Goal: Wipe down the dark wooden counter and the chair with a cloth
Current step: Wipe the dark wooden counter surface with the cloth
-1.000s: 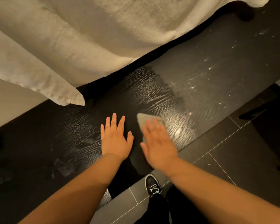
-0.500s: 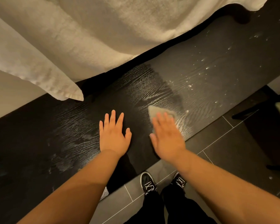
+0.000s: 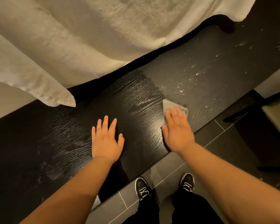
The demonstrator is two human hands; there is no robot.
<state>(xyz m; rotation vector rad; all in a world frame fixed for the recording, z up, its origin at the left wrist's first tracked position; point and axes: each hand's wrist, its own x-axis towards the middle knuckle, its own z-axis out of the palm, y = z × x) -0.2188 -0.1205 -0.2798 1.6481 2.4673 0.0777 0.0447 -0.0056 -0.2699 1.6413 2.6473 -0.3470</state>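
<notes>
Fingers [image 3: 173, 112] of my right hand [image 3: 178, 131] lie flat and straight on the cloth [image 3: 169, 104] — I press it down, I do not curl round it. The cloth is small and gray, and it sits on the dark wooden counter [image 3: 136, 94]. Left of the cloth, well apart from it, my left hand [image 3: 106, 141] rests flat on the wood, fingers spread, holding nothing. Left of the cloth the wood looks dark and shiny with wet streaks, so I think that part is wiped. Right of the cloth and behind it the wood looks dull, with little white specks — I think that part is left to do. Far to the right of the cloth is the chair [image 3: 276, 115]. Nothing touches it, so I think it is not wiped yet. Behind the cloth hangs a big white blanket [image 3: 87, 38]. I guess the job is less than half done.
</notes>
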